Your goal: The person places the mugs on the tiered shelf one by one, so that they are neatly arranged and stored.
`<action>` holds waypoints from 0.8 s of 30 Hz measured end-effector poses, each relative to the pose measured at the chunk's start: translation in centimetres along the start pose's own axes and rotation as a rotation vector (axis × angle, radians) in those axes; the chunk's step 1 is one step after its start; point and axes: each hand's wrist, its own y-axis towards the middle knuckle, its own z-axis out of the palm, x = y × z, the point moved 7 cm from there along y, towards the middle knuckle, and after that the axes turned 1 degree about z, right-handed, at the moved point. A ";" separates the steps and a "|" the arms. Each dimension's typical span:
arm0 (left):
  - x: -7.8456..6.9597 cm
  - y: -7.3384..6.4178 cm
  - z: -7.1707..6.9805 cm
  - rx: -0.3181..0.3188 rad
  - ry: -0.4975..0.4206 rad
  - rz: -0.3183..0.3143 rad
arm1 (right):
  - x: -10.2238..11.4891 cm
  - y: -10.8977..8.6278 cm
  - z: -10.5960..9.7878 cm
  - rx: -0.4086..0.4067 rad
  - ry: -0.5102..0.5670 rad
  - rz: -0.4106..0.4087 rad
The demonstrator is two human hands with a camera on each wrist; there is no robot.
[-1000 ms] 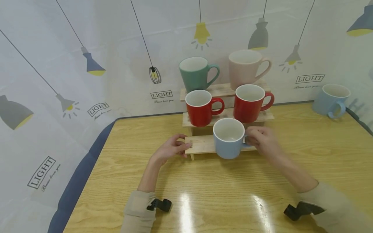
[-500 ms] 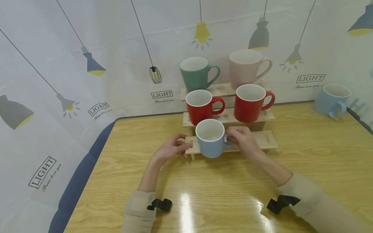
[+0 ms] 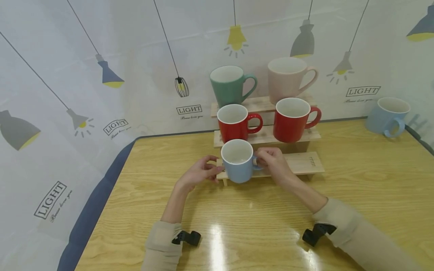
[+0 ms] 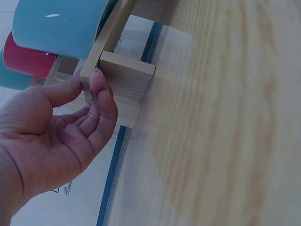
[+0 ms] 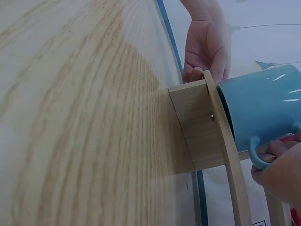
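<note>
By its handle, my right hand grips a light blue mug upright at the left part of the lowest step of a wooden stepped rack. In the right wrist view the mug has its base at the board, perhaps just touching. My left hand pinches the left end of that step between thumb and fingers. Two red mugs stand on the middle step. A green mug and a pink mug stand on the top step.
Another light blue mug stands at the back right of the wooden table, its handle toward the front. A wall covering printed with lamps rises behind the rack and along the left side.
My right hand has carried the light blue mug leftward along the lowest step, from right of its middle to its left end. My left hand has stayed at the step's end.
</note>
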 end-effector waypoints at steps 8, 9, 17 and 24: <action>0.1 0.0 0.0 0.003 0.007 0.003 | -0.3 0.2 0.1 -0.015 -0.011 -0.013; 0.1 0.0 0.0 0.002 0.006 0.001 | -0.3 0.1 0.1 -0.013 -0.014 -0.012; 0.1 0.2 -0.1 -0.005 0.005 0.002 | -0.2 0.1 0.1 0.009 -0.060 -0.003; 0.1 0.1 0.0 -0.006 0.010 -0.005 | 0.0 0.0 -0.3 0.028 -0.146 -0.017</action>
